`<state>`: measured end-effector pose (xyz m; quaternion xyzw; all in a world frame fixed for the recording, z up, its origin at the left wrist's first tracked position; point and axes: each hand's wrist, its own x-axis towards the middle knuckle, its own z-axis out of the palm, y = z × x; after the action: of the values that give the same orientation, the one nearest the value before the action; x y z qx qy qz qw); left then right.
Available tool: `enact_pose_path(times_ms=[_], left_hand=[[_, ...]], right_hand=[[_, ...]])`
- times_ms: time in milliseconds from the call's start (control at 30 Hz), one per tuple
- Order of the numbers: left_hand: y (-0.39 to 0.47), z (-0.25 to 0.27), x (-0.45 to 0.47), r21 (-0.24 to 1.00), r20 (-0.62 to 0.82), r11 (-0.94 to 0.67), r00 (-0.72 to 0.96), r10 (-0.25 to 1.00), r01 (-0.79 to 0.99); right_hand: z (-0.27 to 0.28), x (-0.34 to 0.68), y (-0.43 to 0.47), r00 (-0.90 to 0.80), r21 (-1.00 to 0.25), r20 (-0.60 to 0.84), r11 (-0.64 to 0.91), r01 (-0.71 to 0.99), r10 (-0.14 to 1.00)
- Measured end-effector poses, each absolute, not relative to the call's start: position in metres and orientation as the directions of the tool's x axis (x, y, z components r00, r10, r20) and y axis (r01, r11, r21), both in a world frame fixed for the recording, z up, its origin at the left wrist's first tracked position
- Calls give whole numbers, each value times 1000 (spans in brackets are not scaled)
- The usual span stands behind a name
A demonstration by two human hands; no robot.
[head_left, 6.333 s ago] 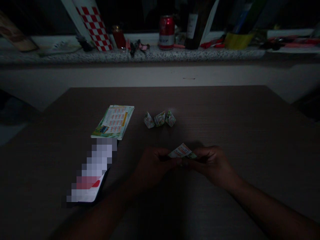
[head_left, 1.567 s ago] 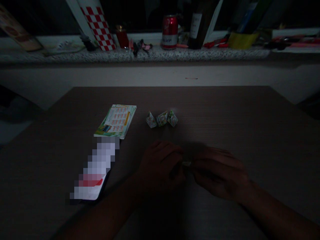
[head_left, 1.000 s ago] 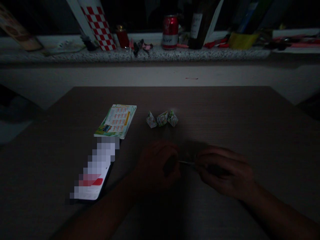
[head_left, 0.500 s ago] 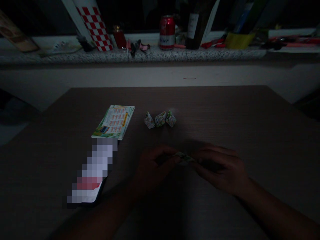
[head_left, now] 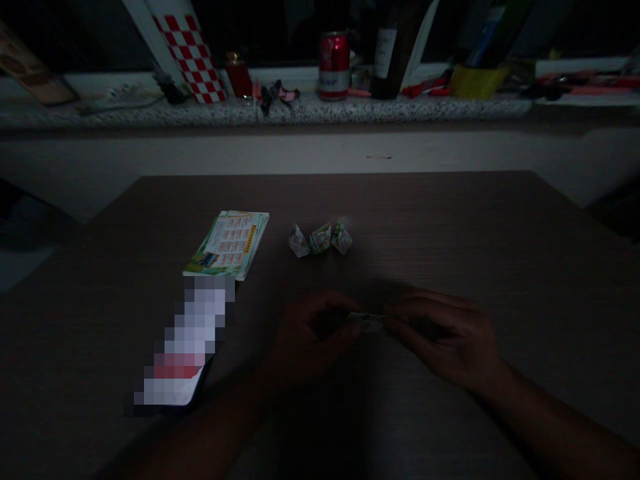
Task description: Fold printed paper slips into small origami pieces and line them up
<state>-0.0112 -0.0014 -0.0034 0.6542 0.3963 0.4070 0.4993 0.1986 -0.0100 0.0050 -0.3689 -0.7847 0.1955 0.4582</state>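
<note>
Between my two hands is a small folded piece of printed paper, pale and greenish, held just above the table. My left hand pinches its left end between thumb and fingers. At the other end, the thumb and fingertips of my right hand close on the paper. Its exact folds are too dark to make out. Beyond my hands, three small folded paper pieces with a similar print sit side by side on the table.
A stack of printed calendar sheets lies left of the folded pieces. Below it rests a phone with its screen lit and blurred out. On the stone windowsill stand a red can, a dark bottle and a red-and-white checkered tube.
The paper between my fingers has tilted, so its upper edge now runs nearly level and less of its printed face shows. Both hands have shifted only slightly.
</note>
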Motion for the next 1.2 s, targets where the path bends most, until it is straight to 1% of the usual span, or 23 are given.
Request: enact_pose_path(times_ms=[100,200,467,633,967,1100,1200], left_hand=[[-2,-4,-10,950,193,-258,320,928,174],[-2,-4,-9,942,200,-268,306,931,201],[-2,-4,-11,964,176,-232,347,921,128],[-2,-4,-11,972,139,-196,359,923,127],[-2,-2,-11,980,171,-196,377,910,26],[-2,-5,-12,970,206,-241,391,897,42],[-3,-5,-13,933,278,-343,386,880,112]], right_hand=[[4,199,-9,-313,-630,597,673,386,738],[3,199,-9,-312,-624,609,684,379,729],[4,200,-10,-300,-608,647,712,352,701],[4,199,-11,-293,-630,628,692,353,721],[2,197,-12,-273,-676,613,671,304,742],[0,197,-12,-269,-653,641,695,303,719],[1,197,-10,-308,-591,662,728,346,684]])
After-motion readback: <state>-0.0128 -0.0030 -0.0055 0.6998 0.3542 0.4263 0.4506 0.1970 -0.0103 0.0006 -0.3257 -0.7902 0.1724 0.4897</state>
